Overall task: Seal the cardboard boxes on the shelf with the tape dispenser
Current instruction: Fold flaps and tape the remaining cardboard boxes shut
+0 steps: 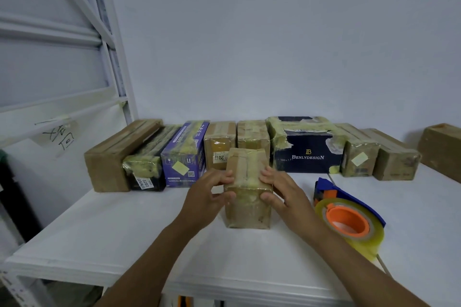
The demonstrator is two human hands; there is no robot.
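Past the front edge of the shelf point(99, 232), open white surface spreads left of our arms. Our left hand point(209, 194) and right hand point(282, 192) clamp the sides of a small cardboard box point(247, 209) standing mid-shelf, seemingly taped shut, contents hidden. The tape dispenser point(349, 219) lies just right; taped boxes point(306, 149) line the wall point(274, 45) behind.

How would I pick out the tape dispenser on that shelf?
Start at the white shelf. In front of the dark blue BENLYDESIGN box, to the right of the small cardboard box gripped by the left hand and right hand, lies the tape dispenser. It alone is no box: blue frame, orange hub, yellowish clear tape roll.
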